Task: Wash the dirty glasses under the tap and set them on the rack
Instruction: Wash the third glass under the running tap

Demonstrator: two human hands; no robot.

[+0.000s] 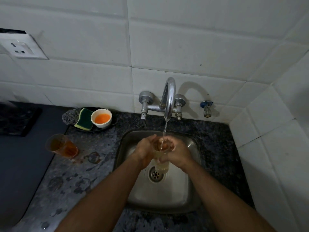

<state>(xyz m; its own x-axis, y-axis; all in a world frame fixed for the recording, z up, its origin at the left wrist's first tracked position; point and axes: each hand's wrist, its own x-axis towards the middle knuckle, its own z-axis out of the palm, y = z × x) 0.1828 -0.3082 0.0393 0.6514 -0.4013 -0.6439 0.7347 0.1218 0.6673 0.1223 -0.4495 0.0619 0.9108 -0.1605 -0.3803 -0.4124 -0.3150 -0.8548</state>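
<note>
A clear glass [161,166] stands upright over the steel sink [189,185], held between both hands. My left hand [145,150] grips its left side and my right hand [176,152] grips its right side near the rim. Water runs from the chrome tap [169,97] straight into the glass's mouth. A second glass [61,146], stained amber with leftover drink, stands on the dark counter left of the sink, apart from both hands. No rack is in view.
A dish at the counter's back holds a green-yellow sponge [85,119], a grey scrubber [70,115] and a white bowl [101,118] of orange liquid. Wet ring marks dot the granite counter [75,178]. A dark mat [16,121] lies at far left. A small side tap [207,108] juts from the tiled wall.
</note>
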